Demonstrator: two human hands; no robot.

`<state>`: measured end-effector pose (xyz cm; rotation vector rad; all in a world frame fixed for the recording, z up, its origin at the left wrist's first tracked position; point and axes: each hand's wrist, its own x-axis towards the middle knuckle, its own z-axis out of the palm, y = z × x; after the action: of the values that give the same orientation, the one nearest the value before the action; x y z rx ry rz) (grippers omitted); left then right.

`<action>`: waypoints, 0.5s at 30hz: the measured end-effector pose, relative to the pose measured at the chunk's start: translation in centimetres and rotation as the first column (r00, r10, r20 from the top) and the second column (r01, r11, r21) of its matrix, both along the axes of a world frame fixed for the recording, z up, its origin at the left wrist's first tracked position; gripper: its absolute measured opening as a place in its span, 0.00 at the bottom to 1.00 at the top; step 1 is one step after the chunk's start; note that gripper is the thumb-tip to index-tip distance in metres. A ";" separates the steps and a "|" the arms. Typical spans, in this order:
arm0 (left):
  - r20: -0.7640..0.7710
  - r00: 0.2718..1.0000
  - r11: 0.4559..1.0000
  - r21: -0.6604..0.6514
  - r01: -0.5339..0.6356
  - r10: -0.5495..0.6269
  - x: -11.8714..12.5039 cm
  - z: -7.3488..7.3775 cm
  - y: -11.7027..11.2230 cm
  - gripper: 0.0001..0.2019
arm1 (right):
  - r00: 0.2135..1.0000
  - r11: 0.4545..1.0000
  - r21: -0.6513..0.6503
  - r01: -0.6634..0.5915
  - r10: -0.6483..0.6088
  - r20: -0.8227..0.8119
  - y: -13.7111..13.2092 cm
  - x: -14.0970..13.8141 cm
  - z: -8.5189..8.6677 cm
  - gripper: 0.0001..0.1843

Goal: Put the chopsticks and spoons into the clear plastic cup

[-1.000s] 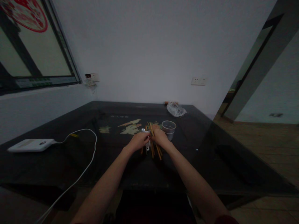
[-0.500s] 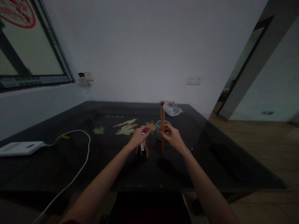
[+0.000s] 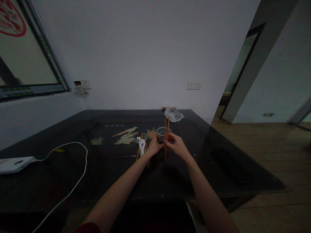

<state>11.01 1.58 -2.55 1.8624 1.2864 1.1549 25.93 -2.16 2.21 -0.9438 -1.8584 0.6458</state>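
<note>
wooden chopsticks [image 3: 166, 134] stand vertical, tips down, gripped in the right hand [image 3: 178, 146]; left hand [image 3: 154, 147] touching, grip unclear.

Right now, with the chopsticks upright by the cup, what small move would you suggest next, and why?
Probably lift the chopsticks and lower them into the clear cup: the right hand holds them upright, their lower ends below the cup's rim, while the left hand rests at its side.

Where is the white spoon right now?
Head view: the white spoon lies on the dark table among loose chopsticks, just left of the left hand; the right hand grips upright chopsticks.
</note>
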 end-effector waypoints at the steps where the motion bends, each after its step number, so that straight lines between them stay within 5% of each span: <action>1: 0.002 1.000 1.000 -0.006 -0.016 0.016 0.2 0.0 -0.1 0.26 | 1.000 1.000 -0.011 -0.002 0.001 -0.010 0.0 0.0 0.1 0.07; 9: -0.058 0.993 0.994 -0.025 -0.106 0.104 0.7 0.1 0.1 0.22 | 0.998 0.997 -0.077 -0.024 0.020 -0.054 -0.1 0.3 0.4 0.15; 15: -0.051 0.992 0.992 -0.055 -0.114 0.111 -0.3 -0.5 -0.2 0.28 | 0.981 0.988 -0.148 -0.054 0.025 -0.191 -0.2 0.6 0.7 0.15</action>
<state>10.67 1.40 -3.06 1.8048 1.4530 1.1241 26.49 -2.36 2.92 -0.9116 -1.6812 0.8813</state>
